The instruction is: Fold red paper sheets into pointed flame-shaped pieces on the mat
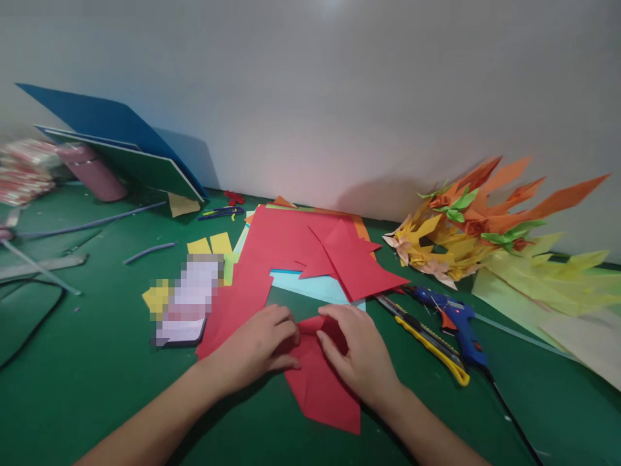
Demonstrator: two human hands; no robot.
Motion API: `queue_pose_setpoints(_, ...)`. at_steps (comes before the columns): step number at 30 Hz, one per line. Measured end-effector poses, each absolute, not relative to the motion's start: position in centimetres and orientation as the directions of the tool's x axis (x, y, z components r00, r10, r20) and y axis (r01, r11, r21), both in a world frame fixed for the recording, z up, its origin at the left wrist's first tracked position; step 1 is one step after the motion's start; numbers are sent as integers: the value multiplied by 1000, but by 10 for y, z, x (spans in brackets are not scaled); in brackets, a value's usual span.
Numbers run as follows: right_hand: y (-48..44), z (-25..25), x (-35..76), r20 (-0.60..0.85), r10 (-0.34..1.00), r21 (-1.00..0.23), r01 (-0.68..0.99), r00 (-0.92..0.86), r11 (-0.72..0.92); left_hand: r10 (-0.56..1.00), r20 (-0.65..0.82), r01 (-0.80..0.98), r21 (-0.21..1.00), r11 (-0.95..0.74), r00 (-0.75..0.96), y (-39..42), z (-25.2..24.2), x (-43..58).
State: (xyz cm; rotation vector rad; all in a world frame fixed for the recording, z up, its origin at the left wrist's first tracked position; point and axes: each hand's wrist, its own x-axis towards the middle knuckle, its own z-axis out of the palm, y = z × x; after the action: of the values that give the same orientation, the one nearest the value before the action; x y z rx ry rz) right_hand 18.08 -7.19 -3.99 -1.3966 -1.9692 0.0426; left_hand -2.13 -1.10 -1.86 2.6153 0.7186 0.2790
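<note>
A piece of red paper [326, 388] lies at the near middle of the green table, creased and folded over along its far edge. My left hand [264, 343] grips that folded edge on its left side, thumb toward me and fingers curled. On the right, my right hand [356, 346] has thumb and fingers closed around the same fold. Just beyond my hands are cut red paper pieces [363, 262] with pointed corners, resting on larger red sheets [281, 236]. A light blue sheet [305, 285] shows beneath them.
To the right lie a yellow utility knife [431, 346] and a blue glue gun [466, 330] with its cord. Folded orange and yellow paper flowers [466, 226] stand behind them. A phone [191, 301], a pink bottle [94, 171], and leaning blue and green boards [126, 162] are leftward.
</note>
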Motion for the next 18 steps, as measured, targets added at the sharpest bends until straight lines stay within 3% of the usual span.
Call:
queue_pose_setpoints(5, -74, -37, 181, 621, 767, -302, 854, -162, 424, 734, 110, 544, 600, -586, 670, -17, -26, -21)
queue_pose_setpoints(9, -75, -36, 178, 572, 748, -322, 746, -337, 582, 848, 147, 561, 690, -457, 509, -19, -26, -20)
queue_pose_setpoints(13, -75, -34, 176, 519, 753, -320, 725, -404, 610, 893, 124, 510, 783, -357, 434, -19, -23, -18)
queue_pose_setpoints(18, -78, -31, 180, 645, 669, -249, 725, -370, 642, 933, -18, 369, 921, -124, 359, -23, -19, -13)
